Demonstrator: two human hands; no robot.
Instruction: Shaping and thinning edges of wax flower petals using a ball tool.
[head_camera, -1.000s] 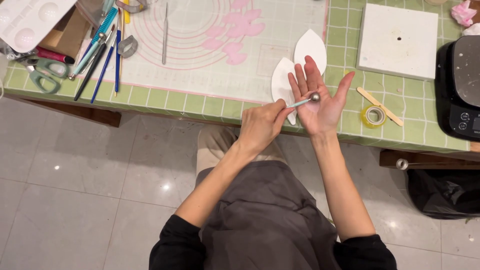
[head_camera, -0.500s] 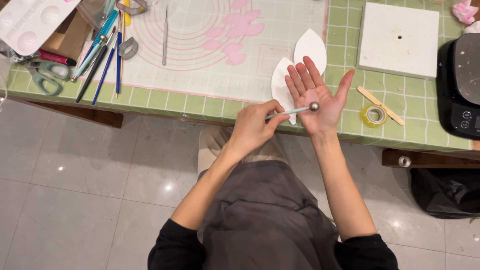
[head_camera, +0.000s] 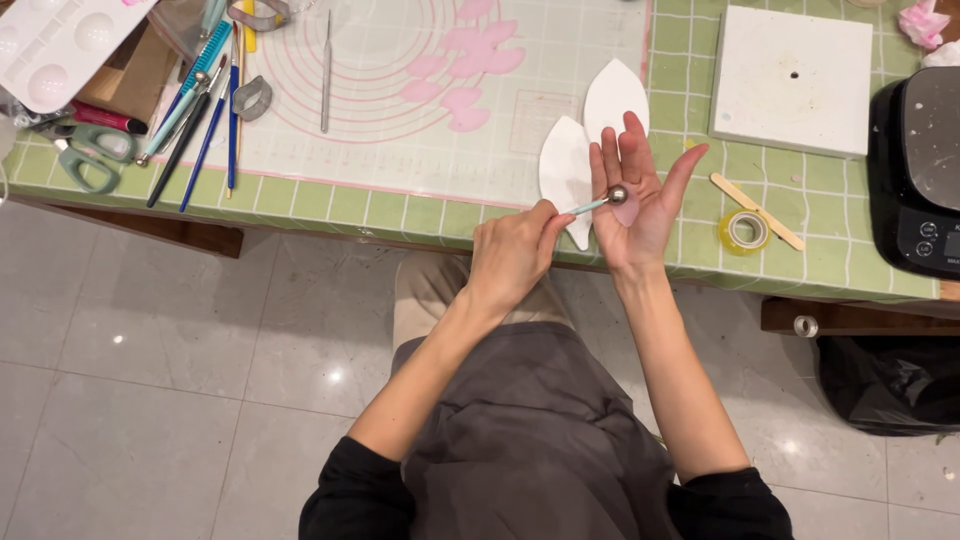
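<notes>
A ball tool (head_camera: 597, 203) is pinched in the fingers of the left hand (head_camera: 512, 252), its metal ball pressed on a small pink petal (head_camera: 626, 209). The petal is cradled in the palm of the right hand (head_camera: 637, 200), which is held open and facing up, fingers spread and pointing to 12 o'clock, at the near edge of the worktop (head_camera: 400, 205). Two white leaf shapes (head_camera: 612, 97) are seen just beyond and beside that hand, at 11 o'clock from it. A roll of tape (head_camera: 744, 231) and a flat wooden stick (head_camera: 757, 211) are laid at 3 o'clock from the right hand. A white block (head_camera: 795, 80) is set at 1 o'clock, a black scale (head_camera: 920, 180) beyond it at the edge. On a ringed mat (head_camera: 420, 130) at 10 o'clock, pink petals (head_camera: 465, 70) are scattered; brushes (head_camera: 200, 130) and scissors (head_camera: 90, 160) are laid far off at 9 o'clock.
</notes>
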